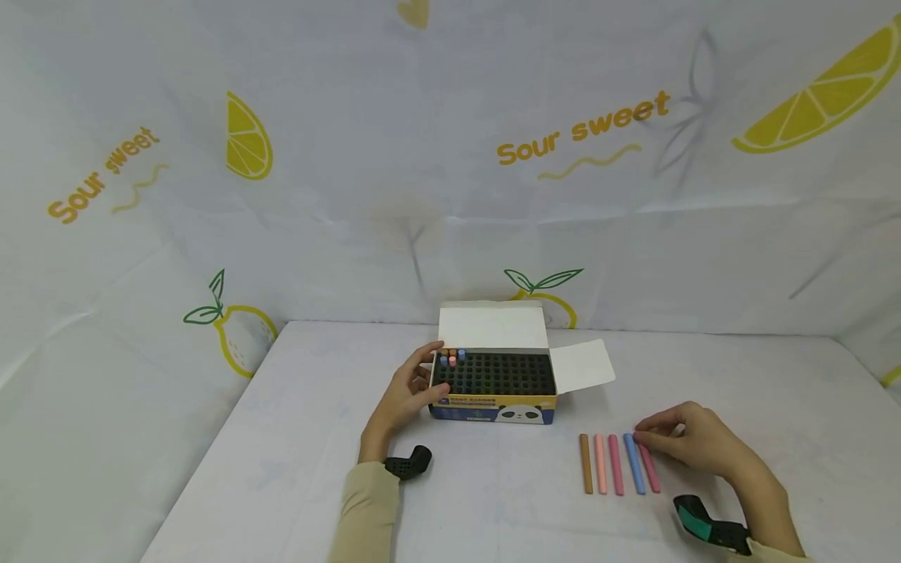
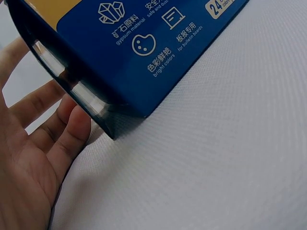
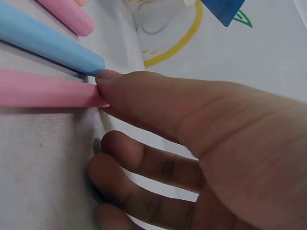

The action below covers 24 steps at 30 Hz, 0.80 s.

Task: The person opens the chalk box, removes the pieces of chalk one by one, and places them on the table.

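An open blue chalk box with a black grid insert stands mid-table; a few chalks stick up in its far left corner. My left hand lies against the box's left end, its straight fingers along the side wall of the box. To the right lies a row of chalks: brown, light pink, pink, blue and pink. My right hand is at the row's far end. Its thumb touches the tip of the pink chalk beside the blue chalk; the fingers below are loosely curled.
A white cloth printed with lemons covers the table and the walls behind. The box's lid stands up at the back and a side flap juts right. Each wrist wears a black camera mount.
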Tool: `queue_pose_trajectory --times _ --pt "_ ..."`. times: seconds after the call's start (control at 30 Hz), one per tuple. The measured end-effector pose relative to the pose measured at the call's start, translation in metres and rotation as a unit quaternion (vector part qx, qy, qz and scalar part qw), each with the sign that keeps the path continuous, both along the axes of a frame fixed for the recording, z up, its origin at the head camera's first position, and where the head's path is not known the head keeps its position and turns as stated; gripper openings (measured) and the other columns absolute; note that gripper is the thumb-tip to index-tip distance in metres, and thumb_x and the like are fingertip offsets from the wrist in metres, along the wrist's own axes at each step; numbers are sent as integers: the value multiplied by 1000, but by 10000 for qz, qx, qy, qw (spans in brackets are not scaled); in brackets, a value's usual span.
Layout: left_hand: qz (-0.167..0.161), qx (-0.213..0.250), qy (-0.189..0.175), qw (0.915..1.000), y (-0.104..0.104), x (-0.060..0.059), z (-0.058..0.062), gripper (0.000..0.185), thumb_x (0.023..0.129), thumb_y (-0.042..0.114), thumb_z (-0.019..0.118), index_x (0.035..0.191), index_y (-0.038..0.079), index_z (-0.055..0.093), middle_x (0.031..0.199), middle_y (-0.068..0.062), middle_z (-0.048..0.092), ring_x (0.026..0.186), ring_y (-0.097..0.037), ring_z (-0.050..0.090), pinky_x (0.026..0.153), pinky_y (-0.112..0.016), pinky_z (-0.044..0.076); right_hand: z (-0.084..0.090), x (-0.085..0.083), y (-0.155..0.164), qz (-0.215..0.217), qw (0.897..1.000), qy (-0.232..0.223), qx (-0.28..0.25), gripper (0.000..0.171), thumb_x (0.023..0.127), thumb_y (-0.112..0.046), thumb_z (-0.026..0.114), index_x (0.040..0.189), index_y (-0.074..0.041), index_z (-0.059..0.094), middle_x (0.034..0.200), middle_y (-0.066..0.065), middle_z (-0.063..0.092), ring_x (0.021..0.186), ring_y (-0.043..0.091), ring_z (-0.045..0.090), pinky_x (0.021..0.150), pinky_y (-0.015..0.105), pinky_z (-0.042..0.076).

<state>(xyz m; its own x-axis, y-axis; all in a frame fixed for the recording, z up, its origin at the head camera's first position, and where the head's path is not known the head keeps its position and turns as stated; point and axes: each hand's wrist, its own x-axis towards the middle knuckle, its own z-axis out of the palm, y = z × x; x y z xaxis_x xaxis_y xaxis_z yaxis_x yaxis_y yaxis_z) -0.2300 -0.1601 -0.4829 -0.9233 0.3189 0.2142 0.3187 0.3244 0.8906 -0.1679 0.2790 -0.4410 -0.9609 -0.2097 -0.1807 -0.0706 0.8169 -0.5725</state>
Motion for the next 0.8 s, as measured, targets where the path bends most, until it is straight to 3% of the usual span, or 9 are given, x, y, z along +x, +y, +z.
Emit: queue_pose_trajectory --times 0.6,0.8 --pt "-32 37 -59 10000 1 -1 -1 73 90 39 75 155 24 44 138 -19 50 97 -20 52 86 -34 49 11 3 -7 -122 9999 -21 85 27 92 -23 75 106 -1 79 82 0 68 73 14 53 58 25 43" --pt "-29 42 -54 10000 0 0 0 74 90 40 75 155 23 44 139 -20 50 98 -20 52 85 -34 49 18 6 -9 70 9999 120 -45 27 92 -24 75 107 -2 79 79 0 66 68 12 54 56 25 44"
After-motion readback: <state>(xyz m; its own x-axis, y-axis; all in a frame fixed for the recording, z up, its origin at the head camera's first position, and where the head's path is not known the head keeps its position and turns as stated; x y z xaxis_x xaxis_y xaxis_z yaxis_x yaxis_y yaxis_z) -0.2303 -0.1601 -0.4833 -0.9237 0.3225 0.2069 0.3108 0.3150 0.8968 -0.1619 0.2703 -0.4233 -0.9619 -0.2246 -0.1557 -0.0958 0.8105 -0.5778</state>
